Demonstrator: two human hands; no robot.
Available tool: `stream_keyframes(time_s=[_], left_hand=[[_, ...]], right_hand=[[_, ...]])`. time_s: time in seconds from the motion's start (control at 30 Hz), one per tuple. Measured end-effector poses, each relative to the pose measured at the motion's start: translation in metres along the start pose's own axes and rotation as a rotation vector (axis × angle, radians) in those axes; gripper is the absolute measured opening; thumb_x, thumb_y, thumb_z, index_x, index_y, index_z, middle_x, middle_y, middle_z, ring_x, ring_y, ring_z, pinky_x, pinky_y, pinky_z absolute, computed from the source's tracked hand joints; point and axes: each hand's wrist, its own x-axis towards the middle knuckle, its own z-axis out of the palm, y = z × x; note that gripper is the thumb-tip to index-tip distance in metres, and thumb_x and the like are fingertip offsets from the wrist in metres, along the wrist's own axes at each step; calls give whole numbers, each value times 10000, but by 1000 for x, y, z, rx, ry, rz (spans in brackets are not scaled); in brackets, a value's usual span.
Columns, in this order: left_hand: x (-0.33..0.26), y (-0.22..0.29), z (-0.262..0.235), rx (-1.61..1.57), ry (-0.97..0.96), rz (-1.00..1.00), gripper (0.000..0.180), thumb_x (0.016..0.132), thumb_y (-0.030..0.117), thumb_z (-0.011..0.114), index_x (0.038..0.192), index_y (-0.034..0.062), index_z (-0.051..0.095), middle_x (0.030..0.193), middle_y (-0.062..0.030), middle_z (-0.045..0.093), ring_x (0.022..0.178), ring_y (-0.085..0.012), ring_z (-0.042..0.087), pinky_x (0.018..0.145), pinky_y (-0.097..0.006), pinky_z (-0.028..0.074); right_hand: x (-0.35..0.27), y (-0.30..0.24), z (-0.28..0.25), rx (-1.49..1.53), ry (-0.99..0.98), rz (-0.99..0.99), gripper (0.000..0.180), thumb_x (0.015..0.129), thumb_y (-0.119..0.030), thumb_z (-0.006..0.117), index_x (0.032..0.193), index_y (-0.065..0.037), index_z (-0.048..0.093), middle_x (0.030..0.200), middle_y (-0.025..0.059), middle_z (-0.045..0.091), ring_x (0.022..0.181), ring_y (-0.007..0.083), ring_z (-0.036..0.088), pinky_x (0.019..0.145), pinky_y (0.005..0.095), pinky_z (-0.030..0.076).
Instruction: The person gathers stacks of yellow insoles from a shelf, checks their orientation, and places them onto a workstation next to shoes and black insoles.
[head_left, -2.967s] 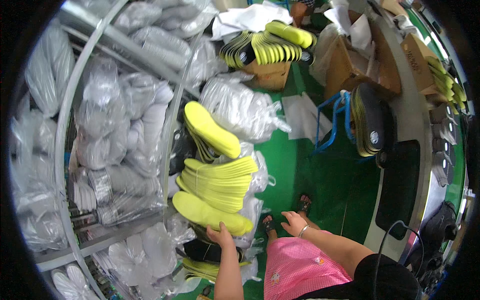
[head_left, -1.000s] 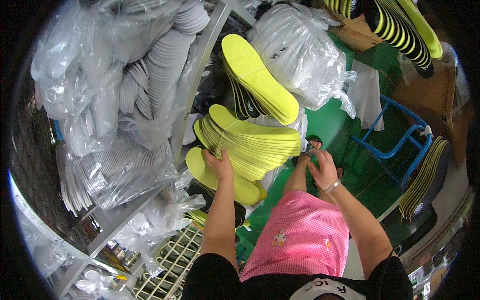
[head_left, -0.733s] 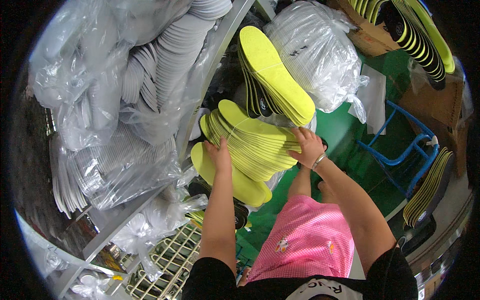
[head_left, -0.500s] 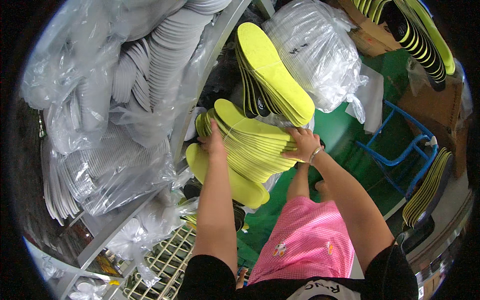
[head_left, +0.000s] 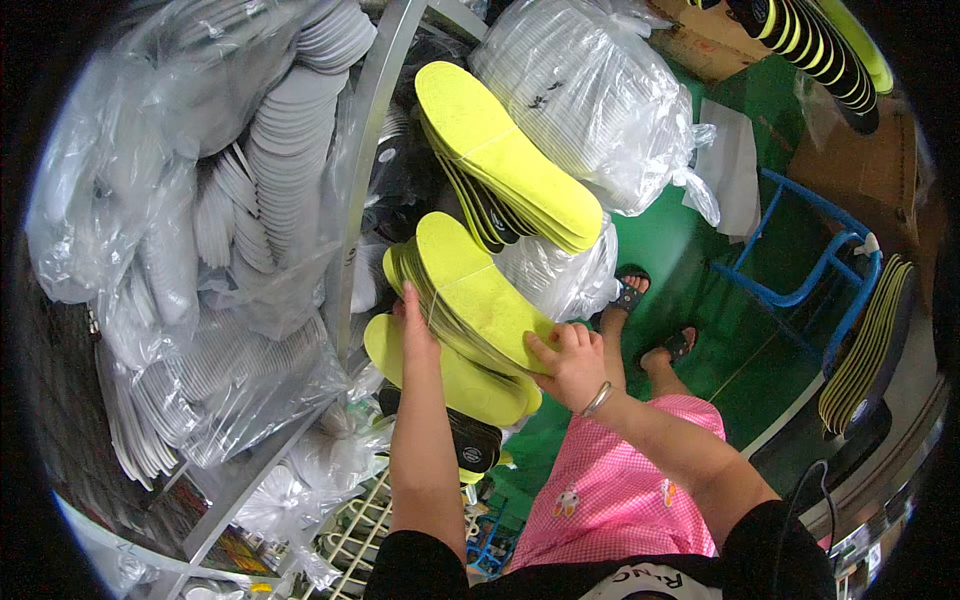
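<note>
A bundle of yellow-green shoe insoles (head_left: 478, 275) is held between my two hands, tilted, with a thin band or string across its upper part. My left hand (head_left: 415, 322) grips its left edge, thumb up and the other fingers hidden. At the lower right end my right hand (head_left: 572, 366) is closed on the bundle, its fingers over the top insole. Just beneath lies another yellow-green insole stack (head_left: 465, 385), with black insoles (head_left: 472, 442) under it. Beyond the held bundle rests a banded insole bundle (head_left: 510, 150), yellow-green on top with black undersides.
Clear bags of white insoles (head_left: 265, 340) fill a metal rack (head_left: 365, 150) on the left. A tied bag (head_left: 590, 100) stands at the back. A blue metal frame (head_left: 820, 290), cardboard boxes (head_left: 850, 190) and more insoles (head_left: 868, 350) are to the right. The floor (head_left: 735, 350) is green.
The bundle in my hands was fanned out and is now pressed together more evenly. My right hand has moved left and nearer to me. The whole view has shifted somewhat.
</note>
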Motion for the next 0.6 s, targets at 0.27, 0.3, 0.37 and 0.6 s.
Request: stream_keyframes(time_s=[0.27, 0.3, 0.37, 0.6], left_hand=[[-25, 2, -2, 119, 32, 125, 692, 791, 397, 571, 1300, 73, 232, 1279, -99, 362, 1179, -254, 348, 953, -388, 320], [-30, 3, 6, 177, 73, 131, 740, 785, 372, 593, 1321, 70, 182, 1277, -111, 353, 1186, -259, 338, 951, -385, 325], [-26, -8, 0, 259, 73, 182, 889, 747, 439, 608, 1356, 100, 57, 1367, -116, 181, 1239, -281, 241, 980, -402, 270], [-34, -42, 23, 832, 65, 422, 764, 811, 387, 467, 1365, 120, 13, 1387, -228, -40, 1281, -380, 30, 1011, -464, 161]], right_hand=[[3, -8, 6, -6, 42, -137, 554, 589, -221, 649, 1125, -210, 510, 972, 62, 460, 952, 250, 420, 773, 436, 329], [8, -4, 8, 5, 59, -128, 543, 599, -226, 648, 1124, -217, 511, 1004, 73, 459, 982, 257, 418, 771, 438, 331], [17, -4, 7, 37, 89, -120, 523, 618, -234, 646, 1123, -230, 512, 1069, 94, 459, 1041, 273, 414, 768, 442, 335], [62, 7, 1, 14, -131, -157, 432, 663, -250, 584, 1092, -230, 540, 1100, 107, 499, 1010, 274, 480, 736, 440, 382]])
